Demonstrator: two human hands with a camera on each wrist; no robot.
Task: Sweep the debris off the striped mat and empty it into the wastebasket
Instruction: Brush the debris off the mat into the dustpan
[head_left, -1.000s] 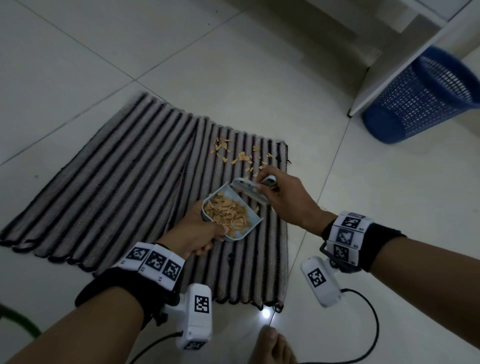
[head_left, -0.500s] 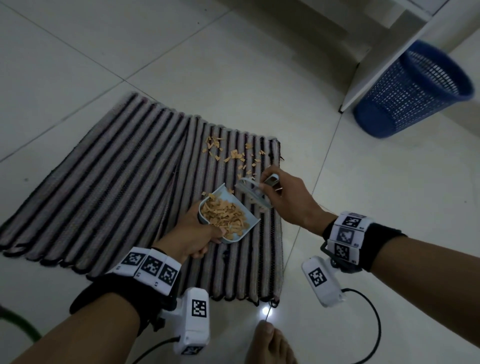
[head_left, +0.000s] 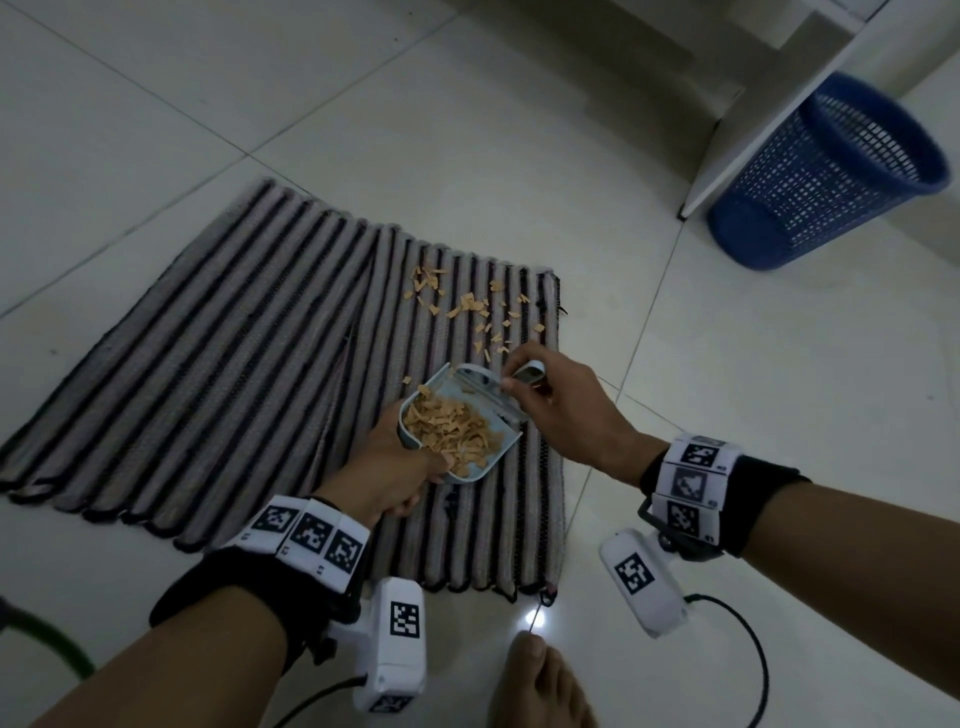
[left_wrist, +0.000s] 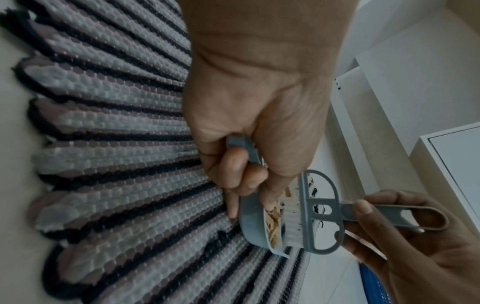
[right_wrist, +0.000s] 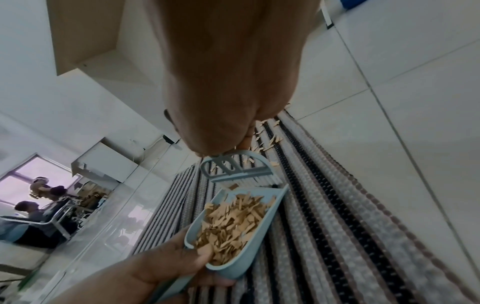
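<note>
Left hand (head_left: 387, 467) grip holds one dustpan (head_left: 470, 434) | right hand (head_left: 563, 410) grip holds one brush (head_left: 485, 384) | one wastebasket (head_left: 826, 176)

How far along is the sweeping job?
About halfway. A good heap of chips already lies in the dustpan, held by the left hand. The right hand holds the brush at the pan's mouth. Scattered chips remain on the mat, and nothing has gone into the basket yet.

Dim, bluish pics; small glare spot on floor tile (head_left: 535, 618); wide-angle warp at edges, wrist views soft.
</note>
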